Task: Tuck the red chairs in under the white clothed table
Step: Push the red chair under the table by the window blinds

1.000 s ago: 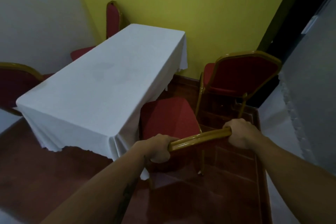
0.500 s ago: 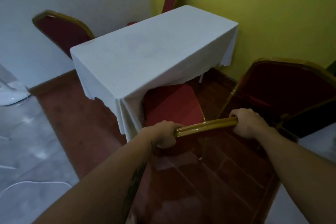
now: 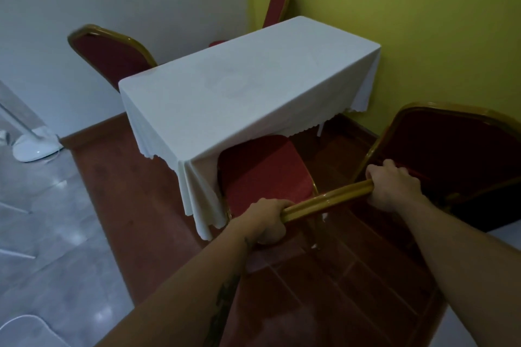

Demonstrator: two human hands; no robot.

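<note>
A rectangular table under a white cloth (image 3: 231, 93) stands in the corner. A red chair (image 3: 262, 169) with a gold frame sits at its near long side, the front of the seat just under the cloth's edge. My left hand (image 3: 266, 220) and my right hand (image 3: 392, 186) both grip the gold top rail of this chair's back. A second red chair (image 3: 456, 160) stands to the right, close to my right hand. Two more red chairs stand on the far side, one at the left (image 3: 110, 53) and one at the back (image 3: 277, 3).
A yellow wall (image 3: 394, 8) runs behind the table and a grey wall on the left. The floor under the table is dark red tile, with grey floor to the left. A white stand base (image 3: 33, 148) rests on the grey floor at the left edge.
My view has swung to the left and moved nearer, so the table now sits in the centre. The gripped chair's seat has slid closer under the cloth. Both hands keep their hold on the rail.
</note>
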